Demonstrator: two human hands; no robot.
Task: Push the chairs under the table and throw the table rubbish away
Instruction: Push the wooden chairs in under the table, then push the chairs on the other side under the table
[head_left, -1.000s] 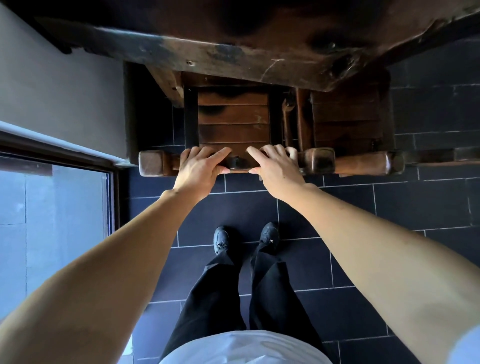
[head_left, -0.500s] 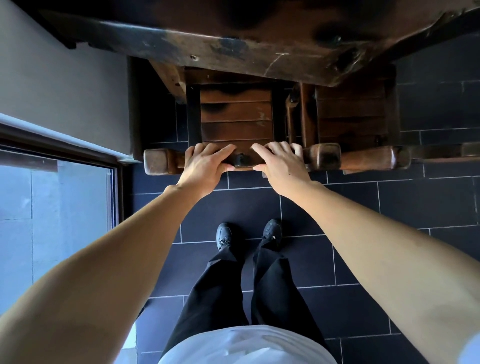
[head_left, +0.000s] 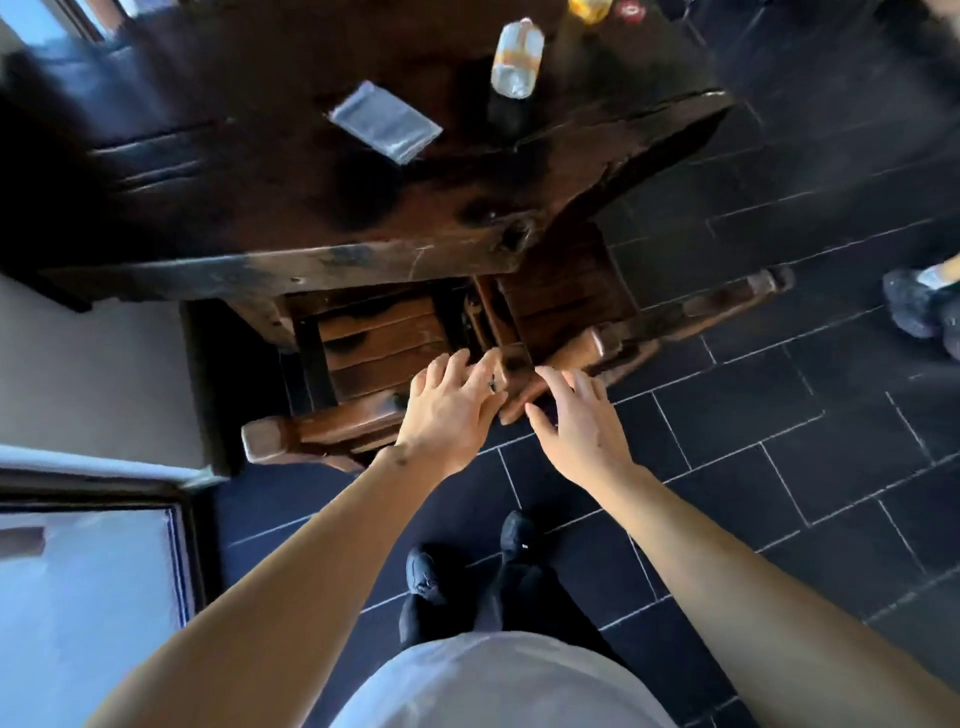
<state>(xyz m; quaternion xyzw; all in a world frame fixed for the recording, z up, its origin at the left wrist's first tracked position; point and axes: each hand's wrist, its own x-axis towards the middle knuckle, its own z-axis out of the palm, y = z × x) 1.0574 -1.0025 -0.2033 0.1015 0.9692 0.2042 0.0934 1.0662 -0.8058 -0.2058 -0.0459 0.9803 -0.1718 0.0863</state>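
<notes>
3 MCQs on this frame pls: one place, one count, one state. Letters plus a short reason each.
1. Where is the clear plastic bottle?
A. On the floor tiles
B. Lying on the table
C. On a chair seat

2. How many chairs sit at the near table edge?
A. One
B. Two
C. Four

3. What are the hands doing?
A. Both open, fingers spread, over the chair backs
B. Both closed on the bottle
C. One holding the flat wrapper

Answers:
1. B: the bottle lies on its side on the dark tabletop, beyond the flat wrapper.
2. B: the left chair and right chair show slatted seats side by side, partly under the edge.
3. A: the left hand and right hand have spread fingers at the top rails; neither grip is closed on anything.
</notes>
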